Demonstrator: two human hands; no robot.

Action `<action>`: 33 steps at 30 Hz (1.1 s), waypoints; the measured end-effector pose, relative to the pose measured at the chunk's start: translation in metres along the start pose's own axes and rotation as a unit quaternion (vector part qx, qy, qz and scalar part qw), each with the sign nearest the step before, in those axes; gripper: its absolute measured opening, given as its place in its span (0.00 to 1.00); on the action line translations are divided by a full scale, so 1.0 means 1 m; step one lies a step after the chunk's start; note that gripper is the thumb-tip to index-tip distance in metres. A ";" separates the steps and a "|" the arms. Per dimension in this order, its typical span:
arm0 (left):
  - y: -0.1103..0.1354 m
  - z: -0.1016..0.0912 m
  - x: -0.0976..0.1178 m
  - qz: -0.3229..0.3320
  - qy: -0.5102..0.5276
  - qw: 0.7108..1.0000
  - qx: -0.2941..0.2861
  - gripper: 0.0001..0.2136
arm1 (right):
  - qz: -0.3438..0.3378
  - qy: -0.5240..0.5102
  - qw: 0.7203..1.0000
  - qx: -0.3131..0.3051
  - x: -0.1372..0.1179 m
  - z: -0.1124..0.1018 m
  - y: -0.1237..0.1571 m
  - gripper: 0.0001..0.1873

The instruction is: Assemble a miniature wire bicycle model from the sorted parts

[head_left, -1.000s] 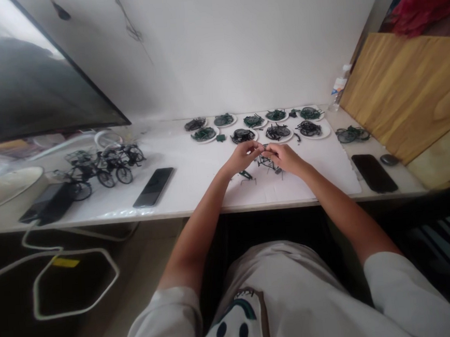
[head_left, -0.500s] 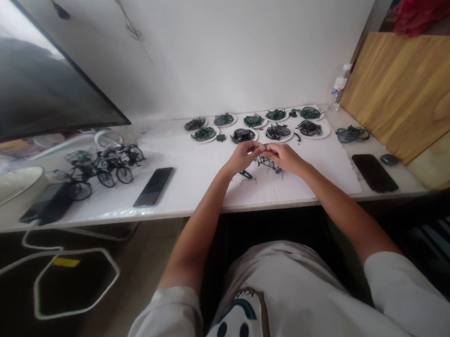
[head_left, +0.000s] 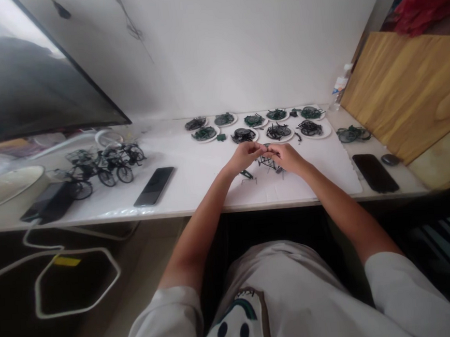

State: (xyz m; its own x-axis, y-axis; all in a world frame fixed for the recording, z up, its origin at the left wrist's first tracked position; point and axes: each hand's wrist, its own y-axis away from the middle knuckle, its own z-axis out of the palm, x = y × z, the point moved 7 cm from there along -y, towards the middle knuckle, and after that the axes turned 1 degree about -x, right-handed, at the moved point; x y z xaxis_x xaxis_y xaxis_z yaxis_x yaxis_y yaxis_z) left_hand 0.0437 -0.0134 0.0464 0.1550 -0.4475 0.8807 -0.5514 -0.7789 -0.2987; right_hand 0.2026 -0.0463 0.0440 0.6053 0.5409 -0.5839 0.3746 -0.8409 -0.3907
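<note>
My left hand and my right hand meet fingertip to fingertip over the white sheet, both closed in a pinch. From the right fingers hangs a thin dark model bicycle frame, its top hidden by the fingertips. Whatever the left fingertips pinch is too small to make out. Below the left hand lies a green model part, with thin wire-like pieces beside it on the sheet.
Several white plates of dark and green bicycle parts line the back. Small black model bicycles stand at left. A phone lies near them, another phone at right. A wooden board leans beside a bottle.
Both hands stay together over the same spot, with only slight finger movement at the fingertips. The view has shifted very slightly; the things on the table rest where they were.
</note>
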 end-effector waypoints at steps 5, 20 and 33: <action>-0.001 0.001 -0.001 0.008 -0.006 1.000 -0.001 0.22 | 0.006 0.012 1.000 0.001 0.004 0.001 0.000 0.17; -0.005 0.001 -0.016 -0.011 0.102 0.995 0.000 0.24 | -0.001 0.027 1.000 -0.003 0.005 0.003 0.000 0.08; -0.007 -0.001 -0.016 0.023 0.045 0.999 -0.006 0.24 | -0.010 0.062 0.998 -0.006 -0.001 0.002 0.000 0.12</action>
State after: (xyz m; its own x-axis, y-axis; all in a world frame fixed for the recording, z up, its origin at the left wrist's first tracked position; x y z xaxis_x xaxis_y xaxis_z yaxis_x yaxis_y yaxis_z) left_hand 0.0438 -0.0007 0.0351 0.0561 -0.4412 0.8956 -0.5653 -0.7534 -0.3358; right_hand 0.2006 -0.0472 0.0429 0.6801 0.5520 -0.4825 0.3959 -0.8304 -0.3920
